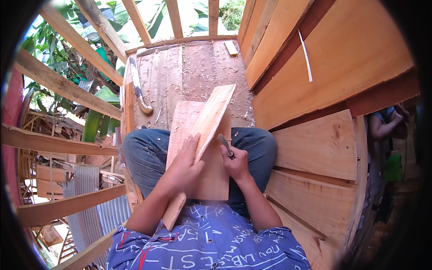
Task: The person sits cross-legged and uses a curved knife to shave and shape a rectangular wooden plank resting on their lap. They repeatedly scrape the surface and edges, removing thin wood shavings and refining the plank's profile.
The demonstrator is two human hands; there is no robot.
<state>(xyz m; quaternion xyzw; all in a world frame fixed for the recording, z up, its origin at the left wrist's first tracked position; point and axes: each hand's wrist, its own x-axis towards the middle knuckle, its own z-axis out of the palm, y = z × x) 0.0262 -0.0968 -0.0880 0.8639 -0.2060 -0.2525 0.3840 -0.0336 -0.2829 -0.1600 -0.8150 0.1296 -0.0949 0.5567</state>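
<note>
A long, narrow wooden piece (pixel 215 112) slants up and away across my lap, its near end showing below my left forearm. My left hand (pixel 185 161) grips it, fingers along its left side and thumb at its right edge. Under it a wide, flat wooden board (pixel 211 182) rests across my thighs. My right hand (pixel 236 163) is wrapped around the dark handle of a small knife (pixel 223 141). The knife's short blade points up and left, just right of the narrow piece; whether it touches the wood I cannot tell.
A machete (pixel 136 83) lies on the floorboards (pixel 193 63) at left, amid scattered shavings. A small wood block (pixel 231 48) lies farther off. Open wooden slats (pixel 76 40) bound the left and far sides, plank panels (pixel 315 144) the right. Another person's arm (pixel 384 126) shows far right.
</note>
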